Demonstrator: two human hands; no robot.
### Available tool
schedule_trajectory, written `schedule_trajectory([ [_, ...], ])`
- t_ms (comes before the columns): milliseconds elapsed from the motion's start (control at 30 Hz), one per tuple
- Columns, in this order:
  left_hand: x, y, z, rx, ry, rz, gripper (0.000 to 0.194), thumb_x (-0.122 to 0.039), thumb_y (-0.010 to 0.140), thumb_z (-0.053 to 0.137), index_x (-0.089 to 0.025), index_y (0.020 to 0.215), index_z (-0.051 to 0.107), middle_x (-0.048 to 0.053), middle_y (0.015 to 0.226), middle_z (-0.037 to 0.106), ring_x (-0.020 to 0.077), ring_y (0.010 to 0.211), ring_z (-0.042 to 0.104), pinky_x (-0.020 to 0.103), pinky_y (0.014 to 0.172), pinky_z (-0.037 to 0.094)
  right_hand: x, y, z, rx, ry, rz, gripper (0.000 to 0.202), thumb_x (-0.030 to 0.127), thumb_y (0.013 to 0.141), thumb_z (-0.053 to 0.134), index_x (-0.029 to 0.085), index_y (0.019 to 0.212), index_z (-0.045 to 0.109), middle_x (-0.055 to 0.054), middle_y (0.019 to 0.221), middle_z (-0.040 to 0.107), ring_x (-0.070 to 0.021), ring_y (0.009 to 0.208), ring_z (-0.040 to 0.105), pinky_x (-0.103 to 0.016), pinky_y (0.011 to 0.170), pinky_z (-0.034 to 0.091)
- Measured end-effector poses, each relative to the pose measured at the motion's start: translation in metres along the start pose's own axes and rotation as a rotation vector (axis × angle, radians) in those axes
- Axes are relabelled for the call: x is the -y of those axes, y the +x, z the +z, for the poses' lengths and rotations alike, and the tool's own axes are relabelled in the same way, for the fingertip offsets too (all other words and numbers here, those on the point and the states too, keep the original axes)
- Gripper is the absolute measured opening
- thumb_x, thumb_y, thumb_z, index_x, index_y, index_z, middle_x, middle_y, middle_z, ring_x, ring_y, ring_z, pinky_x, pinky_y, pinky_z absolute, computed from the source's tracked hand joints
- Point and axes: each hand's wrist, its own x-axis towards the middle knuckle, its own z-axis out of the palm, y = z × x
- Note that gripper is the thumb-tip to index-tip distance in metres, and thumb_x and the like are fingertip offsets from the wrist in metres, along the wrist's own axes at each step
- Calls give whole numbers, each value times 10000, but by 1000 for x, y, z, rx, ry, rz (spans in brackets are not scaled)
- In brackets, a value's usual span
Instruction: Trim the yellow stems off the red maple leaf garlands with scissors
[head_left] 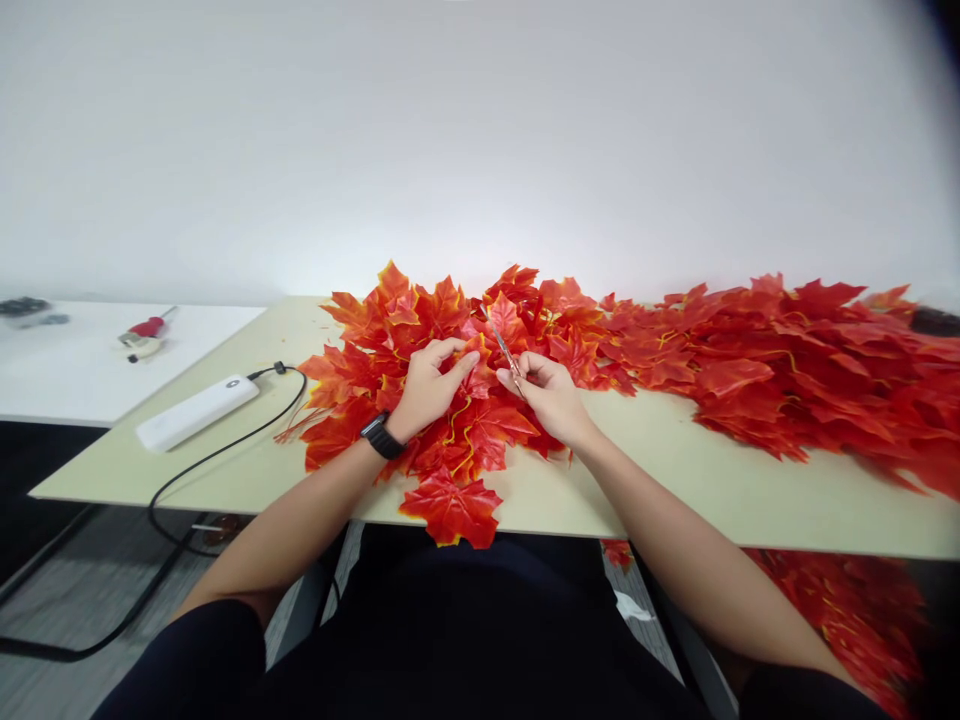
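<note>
Just left of the middle, my left hand (433, 385) pinches a red-orange artificial maple leaf (480, 352) between thumb and fingers. In my right hand (551, 395) is a slim pair of metal scissors (501, 340), tips pointing up and to the left over the leaves. Its handles are mostly hidden by my fingers. Both hands are over a heap of artificial maple leaves (367, 330) with yellow stems. A single red leaf (454, 508) hangs over the table's front edge.
A larger pile of red leaves (795, 360) spreads along the right of the pale table (660, 480). More leaves (855, 610) lie below it. At left are a white power bank (199, 412) with a black cable (225, 445) and a red-and-white tool (146, 335).
</note>
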Motion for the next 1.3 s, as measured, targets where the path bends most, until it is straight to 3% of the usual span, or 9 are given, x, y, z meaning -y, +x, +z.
schedule_trajectory([
  [167, -2, 0, 2, -25, -192, -74, 252, -429, 947, 673, -179, 913, 660, 20, 903, 686, 147, 844, 607, 274, 854, 471, -3, -2, -2, 25, -238, -39, 579, 643, 827, 766, 213, 760, 384, 26, 722, 438, -125, 676, 363, -276, 633, 349],
  [333, -2, -1, 3, -27, -286, -116, 288, -447, 960, 655, -191, 868, 564, -17, 779, 588, 104, 686, 506, 240, 713, 439, 3, -3, -1, 27, -369, -31, 565, 629, 842, 751, 213, 755, 380, 19, 727, 474, -133, 684, 386, -284, 645, 341],
  [467, -4, -2, 4, -5, -309, -120, 302, -476, 965, 648, -195, 895, 561, -16, 782, 574, 100, 655, 487, 240, 658, 422, 3, -4, 1, 28, -394, -32, 550, 607, 854, 747, 212, 748, 379, 20, 711, 467, -134, 677, 384, -283, 640, 330],
  [900, -3, -9, 8, 61, -287, -89, 291, -469, 998, 611, -201, 915, 535, -10, 803, 585, 109, 693, 528, 247, 708, 445, -6, -3, 2, 27, -377, -40, 507, 558, 885, 724, 209, 744, 384, 25, 696, 444, -127, 669, 366, -273, 619, 310],
  [1300, -2, -10, 10, 50, -269, -100, 301, -478, 1009, 597, -201, 921, 519, -20, 757, 546, 98, 638, 476, 238, 643, 405, -11, -1, 4, 43, -333, -28, 560, 638, 857, 733, 204, 740, 398, 28, 686, 439, -122, 660, 362, -272, 606, 308],
])
